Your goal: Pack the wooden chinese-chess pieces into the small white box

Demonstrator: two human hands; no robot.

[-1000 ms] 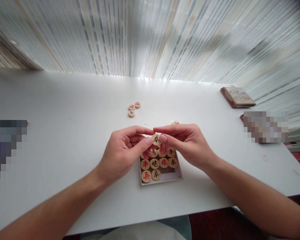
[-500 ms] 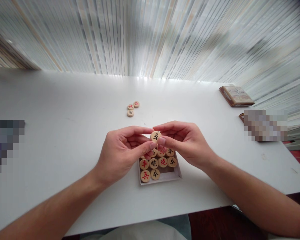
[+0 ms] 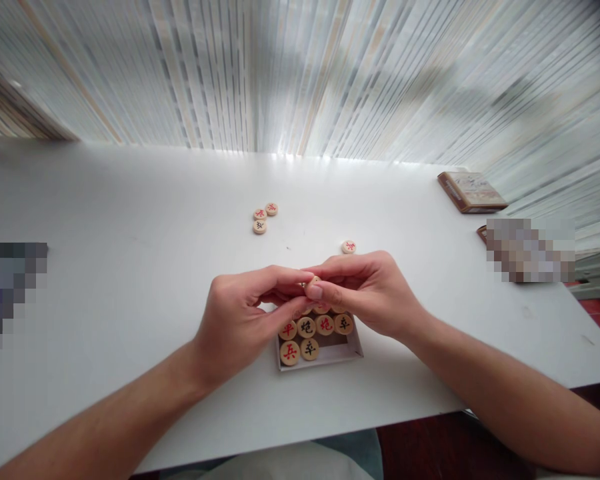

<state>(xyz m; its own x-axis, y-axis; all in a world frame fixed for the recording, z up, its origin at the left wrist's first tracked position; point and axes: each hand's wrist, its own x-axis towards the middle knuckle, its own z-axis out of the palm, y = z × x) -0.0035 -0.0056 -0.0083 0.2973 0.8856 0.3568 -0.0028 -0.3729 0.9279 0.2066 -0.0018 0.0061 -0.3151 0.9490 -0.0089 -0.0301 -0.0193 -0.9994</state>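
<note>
Over a shallow open box (image 3: 325,362), my left hand (image 3: 247,310) and my right hand (image 3: 367,290) meet at the fingertips. Between them they pinch one round wooden Chinese chess piece (image 3: 313,283), its face mostly covered by my right thumb. Rows of pieces with red and black characters lie face up in the box. Its front row has a red piece (image 3: 290,353) and a black piece (image 3: 310,349), with the box floor showing to their right. My hands hide the back rows. Beyond my right hand, a loose red piece (image 3: 349,247) lies on the table.
Farther back on the white table (image 3: 155,220), two red pieces (image 3: 271,209) and a black piece (image 3: 259,227) lie together. At the right are a small flat box (image 3: 473,191) and a blurred-out object (image 3: 530,250). A striped curtain (image 3: 280,73) hangs behind.
The held piece has been tilted, so its black character no longer shows. My right hand has shifted slightly, and a red piece beyond it, hidden before, is in sight.
</note>
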